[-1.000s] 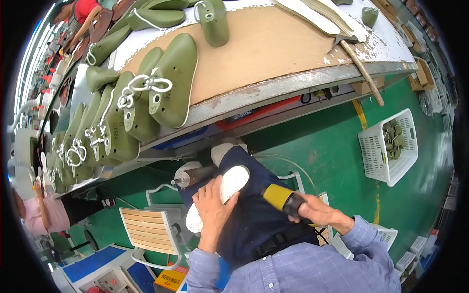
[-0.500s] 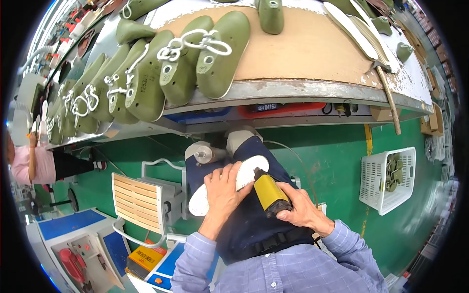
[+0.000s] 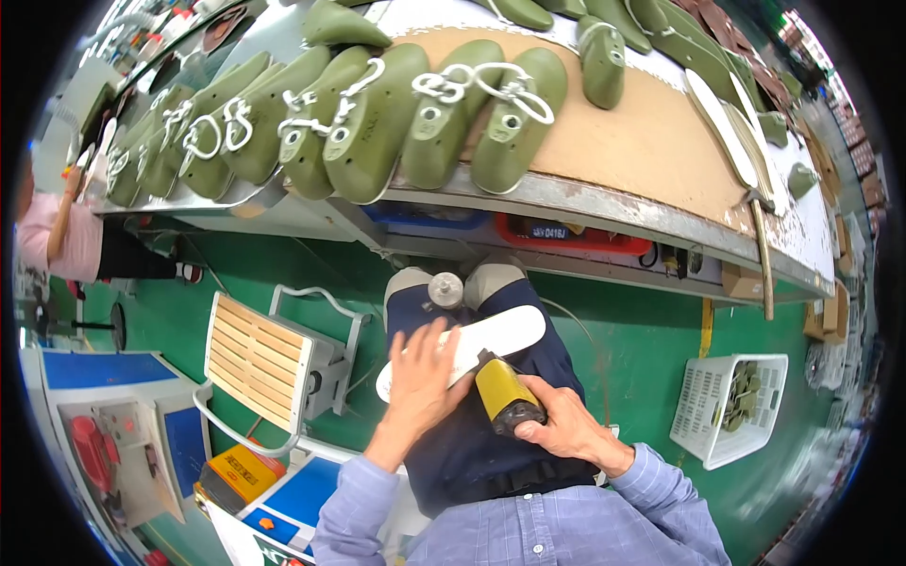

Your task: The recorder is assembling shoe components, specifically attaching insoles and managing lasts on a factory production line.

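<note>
A white shoe insole (image 3: 505, 332) lies slantwise across my thighs; whether a last is under it I cannot tell. My left hand (image 3: 423, 370) rests over its left part, fingers spread and somewhat blurred. My right hand (image 3: 563, 415) is wrapped round a yellow-and-black staple gun (image 3: 506, 389), its dark nose pointing up and left at the insole's lower edge. Between my knees stands a small translucent bottle (image 3: 445, 289). On the bench ahead, green shoe lasts (image 3: 377, 123) with white cord loops line the front edge.
The workbench (image 3: 651, 141) carries more lasts, white insoles (image 3: 721, 127) and a hammer (image 3: 763, 245) overhanging its edge. A slatted chair (image 3: 257, 358) and a machine (image 3: 94, 377) stand left, a white basket (image 3: 729, 410) right. Someone in pink (image 3: 71, 231) works at far left.
My view has turned, so the bench sits further right. The left fingers have lifted and spread over the insole. The staple gun's nose has drawn back from over the insole to its lower edge.
</note>
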The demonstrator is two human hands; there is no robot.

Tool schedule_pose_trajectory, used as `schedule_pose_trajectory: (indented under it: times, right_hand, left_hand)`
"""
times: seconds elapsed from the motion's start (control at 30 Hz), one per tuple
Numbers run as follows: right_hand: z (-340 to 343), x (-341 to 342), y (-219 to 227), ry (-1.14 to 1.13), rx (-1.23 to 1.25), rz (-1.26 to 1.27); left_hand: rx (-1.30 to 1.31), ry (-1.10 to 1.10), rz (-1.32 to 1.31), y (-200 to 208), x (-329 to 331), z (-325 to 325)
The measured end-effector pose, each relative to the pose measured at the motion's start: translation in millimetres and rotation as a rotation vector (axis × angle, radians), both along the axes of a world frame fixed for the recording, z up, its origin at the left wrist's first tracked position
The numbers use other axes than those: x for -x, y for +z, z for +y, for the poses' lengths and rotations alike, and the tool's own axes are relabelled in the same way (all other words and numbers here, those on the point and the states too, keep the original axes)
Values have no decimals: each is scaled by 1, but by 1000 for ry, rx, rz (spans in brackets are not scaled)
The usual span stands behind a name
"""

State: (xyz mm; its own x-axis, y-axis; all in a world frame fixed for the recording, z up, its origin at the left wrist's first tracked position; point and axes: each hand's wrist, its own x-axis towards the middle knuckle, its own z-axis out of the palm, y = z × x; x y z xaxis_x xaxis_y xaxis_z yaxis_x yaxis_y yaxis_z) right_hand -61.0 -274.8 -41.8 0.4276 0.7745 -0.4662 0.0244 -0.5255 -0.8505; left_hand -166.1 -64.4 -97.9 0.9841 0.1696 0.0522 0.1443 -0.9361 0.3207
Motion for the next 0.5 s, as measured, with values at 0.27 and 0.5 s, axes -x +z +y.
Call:
schedule_pose_trajectory:
  times: [0.27, 0.5]
  right_hand:
    - [42, 10, 4, 190, 9, 59]
    - [61, 25, 2, 342, 20, 13]
  left_hand:
    - [605, 208, -217, -29, 71, 23]
    - [726, 188, -289, -37, 75, 21]
